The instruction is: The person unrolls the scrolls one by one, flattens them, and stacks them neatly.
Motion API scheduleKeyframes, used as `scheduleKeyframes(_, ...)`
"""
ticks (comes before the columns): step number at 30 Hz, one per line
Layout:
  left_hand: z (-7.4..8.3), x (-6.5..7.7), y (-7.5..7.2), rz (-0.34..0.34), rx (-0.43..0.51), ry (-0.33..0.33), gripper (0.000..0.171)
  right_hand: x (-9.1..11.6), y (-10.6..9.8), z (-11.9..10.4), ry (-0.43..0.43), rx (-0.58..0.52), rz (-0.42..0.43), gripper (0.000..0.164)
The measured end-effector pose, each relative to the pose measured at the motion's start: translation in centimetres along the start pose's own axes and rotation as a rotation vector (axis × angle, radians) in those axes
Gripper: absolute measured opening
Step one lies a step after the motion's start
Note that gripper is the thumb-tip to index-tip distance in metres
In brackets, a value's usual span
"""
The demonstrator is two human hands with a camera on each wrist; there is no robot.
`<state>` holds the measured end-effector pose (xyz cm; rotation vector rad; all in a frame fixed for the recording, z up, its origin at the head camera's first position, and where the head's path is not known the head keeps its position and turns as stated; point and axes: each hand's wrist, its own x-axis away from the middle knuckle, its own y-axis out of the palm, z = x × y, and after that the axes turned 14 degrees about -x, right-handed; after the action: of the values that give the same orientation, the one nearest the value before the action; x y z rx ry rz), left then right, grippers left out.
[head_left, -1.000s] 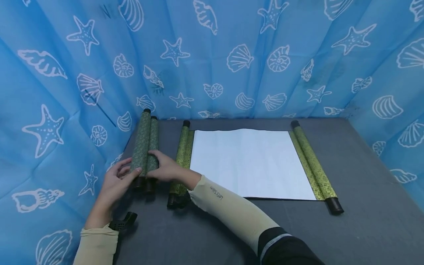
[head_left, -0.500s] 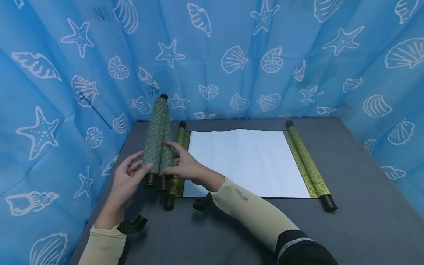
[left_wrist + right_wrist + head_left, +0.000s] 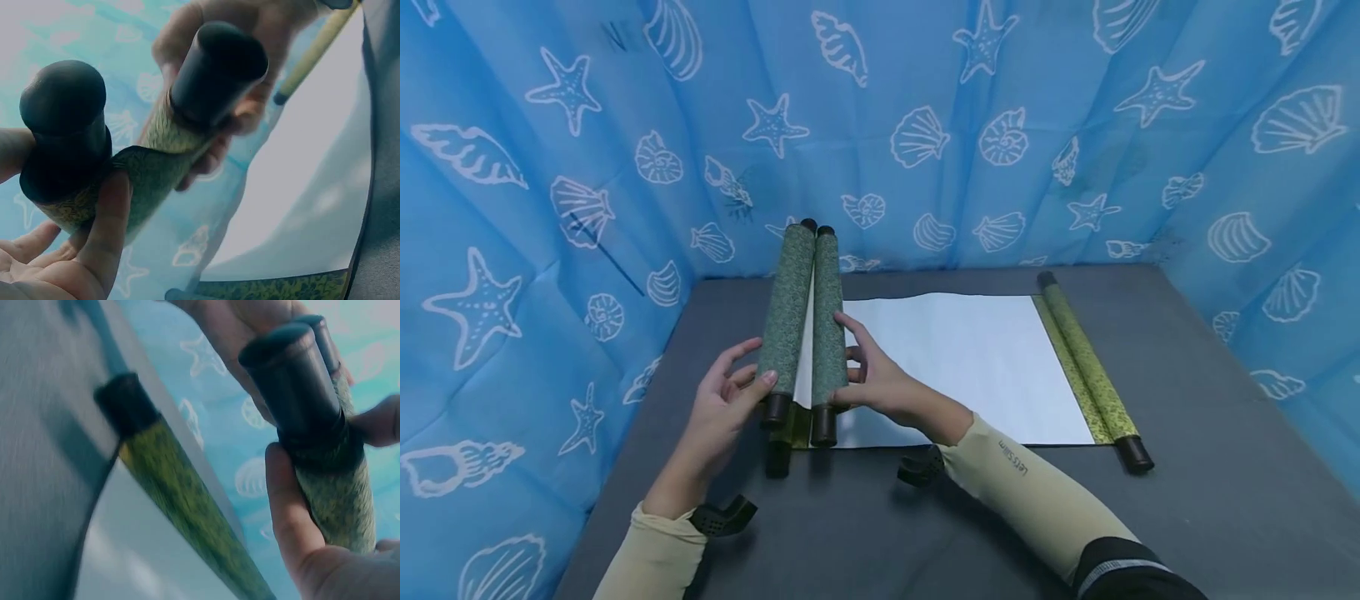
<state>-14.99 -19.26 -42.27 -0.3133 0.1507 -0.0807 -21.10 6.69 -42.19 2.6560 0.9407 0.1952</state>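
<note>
A grey-green scroll (image 3: 829,321) is held raised over the left end of a second scroll. Its two rolls stand slightly apart, with a narrow white strip showing between them; both rolls have dark end knobs. The left hand (image 3: 722,412) grips the left roll near its lower end, fingers curved about it. The right hand (image 3: 887,383) pinches the right roll between thumb and fingers. Beneath, the yellow-green scroll (image 3: 955,371) lies spread on the grey tabletop (image 3: 1217,417), white sheet exposed; its left roll is mostly covered. Black brackets (image 3: 724,517) sit at both wrists. A blue shell-patterned curtain (image 3: 936,92) stands behind.
</note>
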Motion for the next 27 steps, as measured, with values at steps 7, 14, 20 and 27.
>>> scheduleKeyframes(7,0.0,-0.5,1.6,-0.121,-0.033,0.001,0.074,2.5,-2.3,-1.4,-0.057,0.013,-0.018,0.116)
scheduleKeyframes(14,0.7,-1.0,3.4,-0.218,0.023,0.008,0.084,4.3,-3.6,-1.8,-0.072,0.025,-0.002,0.115)
scheduleKeyframes(20,1.2,-1.3,4.8,-0.289,0.080,0.047,0.096,5.5,-4.6,-2.1,-0.089,0.032,-0.007,0.116)
scheduleKeyframes(27,1.7,-1.6,5.7,-0.399,0.189,0.036,0.110,6.7,-6.0,-2.3,-0.125,0.054,-0.074,0.114)
